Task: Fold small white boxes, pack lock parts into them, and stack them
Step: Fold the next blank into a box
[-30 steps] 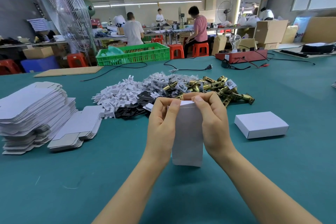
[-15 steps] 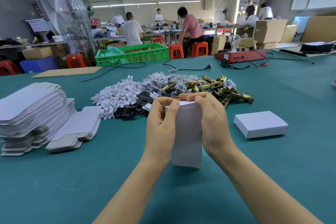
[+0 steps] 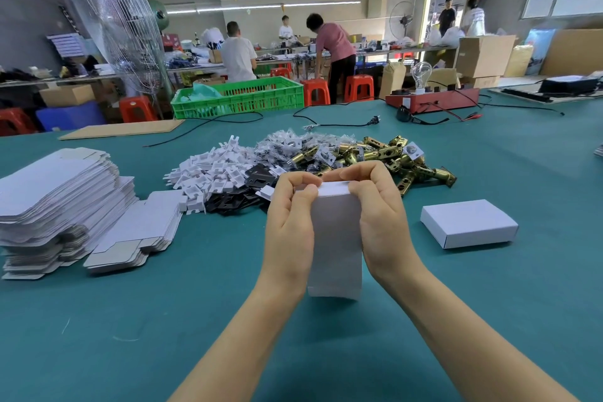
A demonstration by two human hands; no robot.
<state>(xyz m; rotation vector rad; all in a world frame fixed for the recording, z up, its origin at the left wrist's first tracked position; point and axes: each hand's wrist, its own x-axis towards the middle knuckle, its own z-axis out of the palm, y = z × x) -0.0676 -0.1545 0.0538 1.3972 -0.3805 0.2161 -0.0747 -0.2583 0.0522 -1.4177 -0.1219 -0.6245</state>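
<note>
While both thumbs press down its top flap, the left hand [image 3: 288, 225] and right hand [image 3: 380, 222] pinch a small white box [image 3: 336, 238] standing upright on the green table [image 3: 130, 320], light thin card that likely creases unless gripped by its edges

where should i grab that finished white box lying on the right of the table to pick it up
Take the closed white box across its two long side walls, coming from above, thumb on one wall and fingers on the other. It lies flat on the green table with open space all round; its broad top offers nothing to pinch.
</note>
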